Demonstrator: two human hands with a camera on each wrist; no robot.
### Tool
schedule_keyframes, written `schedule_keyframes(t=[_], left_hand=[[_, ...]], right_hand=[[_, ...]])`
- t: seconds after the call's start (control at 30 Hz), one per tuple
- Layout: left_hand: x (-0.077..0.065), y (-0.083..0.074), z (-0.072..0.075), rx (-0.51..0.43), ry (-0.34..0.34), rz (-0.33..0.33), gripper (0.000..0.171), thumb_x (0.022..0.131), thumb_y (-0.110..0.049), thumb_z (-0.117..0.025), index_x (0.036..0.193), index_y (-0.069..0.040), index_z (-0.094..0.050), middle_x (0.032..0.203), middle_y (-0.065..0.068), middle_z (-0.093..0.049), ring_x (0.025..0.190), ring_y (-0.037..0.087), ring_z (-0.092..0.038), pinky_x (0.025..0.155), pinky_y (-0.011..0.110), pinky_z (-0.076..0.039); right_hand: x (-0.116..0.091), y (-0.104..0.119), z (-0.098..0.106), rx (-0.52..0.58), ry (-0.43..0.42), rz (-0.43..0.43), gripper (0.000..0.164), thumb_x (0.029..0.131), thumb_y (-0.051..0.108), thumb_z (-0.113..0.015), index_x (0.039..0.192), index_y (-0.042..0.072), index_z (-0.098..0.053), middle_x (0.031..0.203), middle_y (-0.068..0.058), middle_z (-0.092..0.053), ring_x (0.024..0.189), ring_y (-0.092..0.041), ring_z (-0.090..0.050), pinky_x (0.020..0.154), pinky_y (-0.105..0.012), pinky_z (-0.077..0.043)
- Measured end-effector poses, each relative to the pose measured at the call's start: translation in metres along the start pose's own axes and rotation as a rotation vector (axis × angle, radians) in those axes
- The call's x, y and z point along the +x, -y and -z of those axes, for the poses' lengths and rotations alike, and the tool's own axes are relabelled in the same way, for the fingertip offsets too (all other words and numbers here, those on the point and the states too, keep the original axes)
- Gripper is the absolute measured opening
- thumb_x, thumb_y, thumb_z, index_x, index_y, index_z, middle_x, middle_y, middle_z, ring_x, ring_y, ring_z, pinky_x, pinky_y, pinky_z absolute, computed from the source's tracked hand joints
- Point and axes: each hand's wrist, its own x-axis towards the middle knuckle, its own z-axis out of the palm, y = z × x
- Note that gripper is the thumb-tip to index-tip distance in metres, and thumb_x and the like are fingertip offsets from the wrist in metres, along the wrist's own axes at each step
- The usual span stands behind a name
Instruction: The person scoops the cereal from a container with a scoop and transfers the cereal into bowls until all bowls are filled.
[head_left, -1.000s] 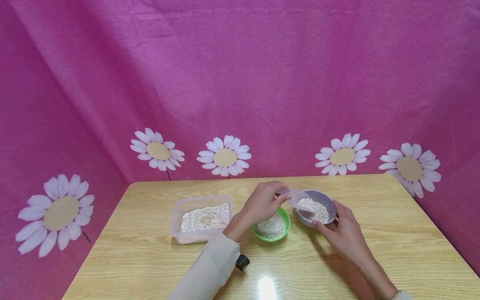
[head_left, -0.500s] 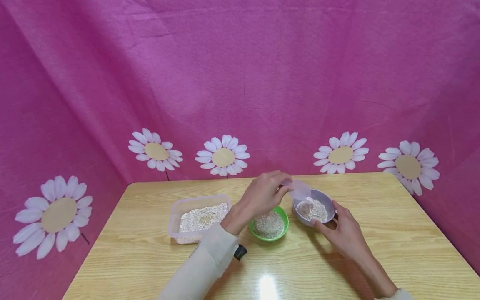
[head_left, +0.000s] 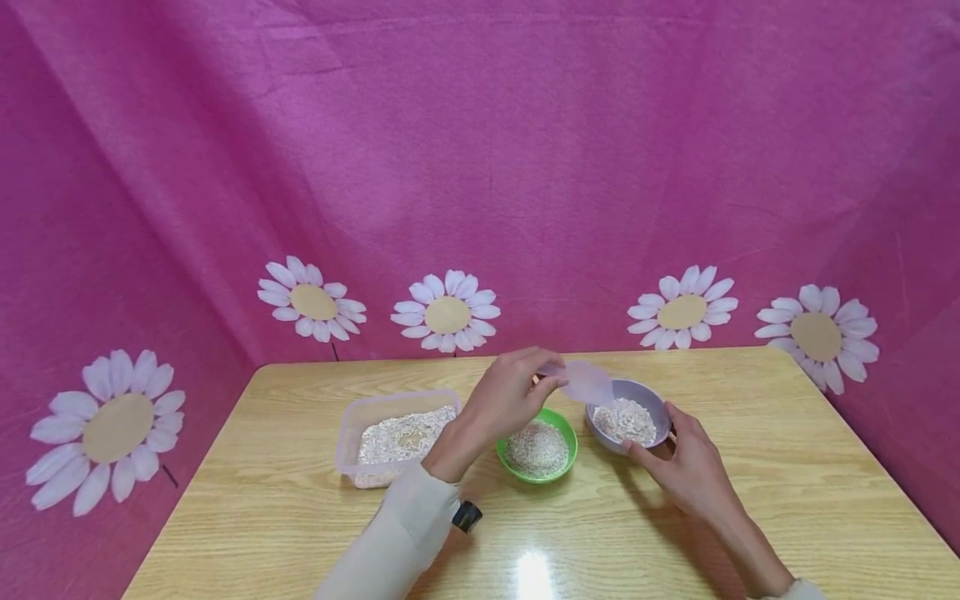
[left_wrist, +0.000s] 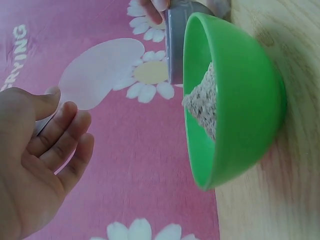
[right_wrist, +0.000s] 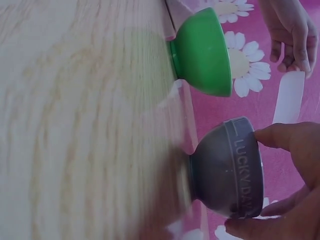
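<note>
My left hand pinches a translucent, pale pink plastic scoop by its near end. The scoop hangs tilted over the left rim of a grey-purple bowl, which has pale flakes in it. My right hand grips that bowl at its right side, thumb and fingers on the rim; raised lettering shows on its wall in the right wrist view. Between the hands stands a green bowl with a heap of pale, speckled flakes rising to about its rim.
Left of the green bowl, a clear rectangular plastic tub holds more pale flakes, thin in the middle. All stand on a light wooden table. A pink cloth with daisies hangs behind and at the sides.
The scoop has risen out of the flakes in the grey-purple bowl and shifted left with my left hand. My right hand and both bowls stay about where they were.
</note>
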Motion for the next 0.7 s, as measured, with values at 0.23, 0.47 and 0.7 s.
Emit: schedule_keyframes(t=[0.23,0.47,0.7], left_hand=[[-0.023,0.015,0.014,-0.105,-0.101,0.043,0.020,0.104,-0.016,-0.072,0.120,-0.004,-0.075,0.112,0.008,-0.079,0.091,0.016,-0.072,0.078,0.022,-0.058],[-0.054,0.033,0.032,-0.144,-0.218,0.128,0.019,0.101,-0.013,-0.076,0.118,-0.006,-0.076,0.107,0.007,-0.080,0.091,0.016,-0.073,0.080,0.027,-0.061],[-0.088,0.054,0.054,-0.145,-0.317,0.214,0.016,0.099,-0.009,-0.077,0.114,-0.005,-0.077,0.103,0.009,-0.080,0.092,0.020,-0.076,0.083,0.030,-0.063]], right_hand=[[-0.003,0.013,0.003,-0.026,-0.082,0.057,0.097,0.092,0.031,-0.084,0.156,-0.020,-0.032,0.158,-0.042,-0.038,0.146,-0.060,-0.039,0.120,-0.073,-0.032],[-0.002,0.044,-0.004,0.027,-0.113,0.128,0.091,0.092,0.028,-0.085,0.158,-0.014,-0.036,0.160,-0.036,-0.041,0.145,-0.057,-0.044,0.119,-0.073,-0.036],[0.002,0.075,-0.025,0.069,-0.063,0.195,0.087,0.094,0.027,-0.084,0.159,-0.009,-0.039,0.161,-0.033,-0.044,0.145,-0.052,-0.049,0.117,-0.071,-0.040]])
